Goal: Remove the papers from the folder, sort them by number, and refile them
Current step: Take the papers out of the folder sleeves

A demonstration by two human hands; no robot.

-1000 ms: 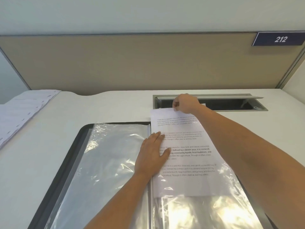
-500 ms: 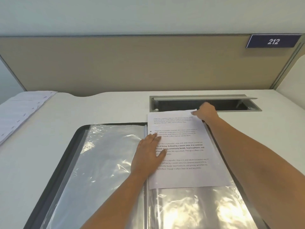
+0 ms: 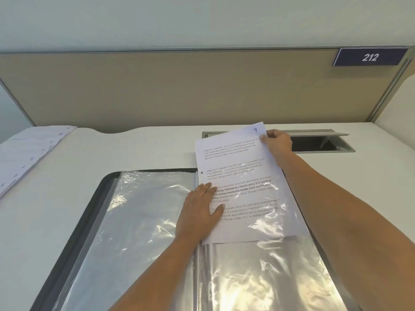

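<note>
A right hand [image 3: 276, 143] pinched the top corner of a numbered sheet [image 3: 242, 185] half inside a folder [image 3: 143, 221] sleeve, left hand [image 3: 201, 213] pressed flat; apparently refiling, sliding deeper next.

A white desk [image 3: 94, 151] spans the view, its far edge cut in a shallow wave on the left. A tan partition panel [image 3: 179, 90] stands upright along the back of the desk, capped by a grey trim strip. A dark blue number plate [image 3: 370, 57] reading 212 is fixed at the panel's upper right corner. A grey metal cable-access hatch [image 3: 323, 142] is recessed in the desk surface at the right, near the panel; its lid is raised, exposing a dark cavity. A pale wall [image 3: 202, 21] rises above the partition.
</note>
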